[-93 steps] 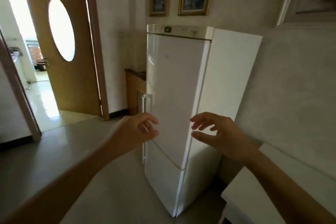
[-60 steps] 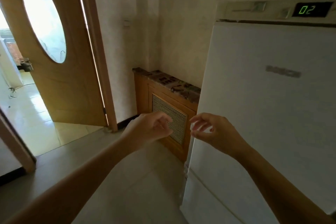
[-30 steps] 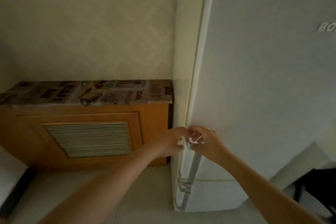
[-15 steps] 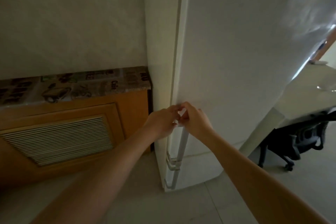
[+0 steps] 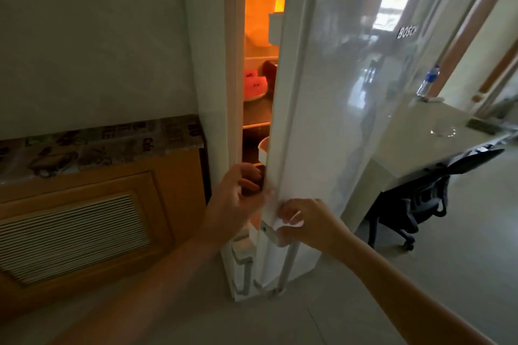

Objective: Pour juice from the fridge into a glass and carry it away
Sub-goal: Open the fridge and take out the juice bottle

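Observation:
The white fridge door [image 5: 344,87] stands ajar, with a narrow lit gap showing shelves inside. My right hand [image 5: 304,225] grips the top of the door handle [image 5: 287,266]. My left hand [image 5: 235,199] curls its fingers around the door's open edge. Through the gap I see watermelon slices on a plate [image 5: 253,87] and a white container [image 5: 263,150] one shelf lower. No juice shows through the gap. A clear glass [image 5: 444,127] stands on the white table [image 5: 403,148] to the right.
A wooden radiator cover [image 5: 84,221] with a patterned top stands against the wall left of the fridge. A black office chair [image 5: 420,204] is tucked under the table. A water bottle [image 5: 427,80] stands at the table's far end.
The fridge door was shut half a second ago and has swung out a little, showing the lit inside. Both hands stay at the handle and edge.

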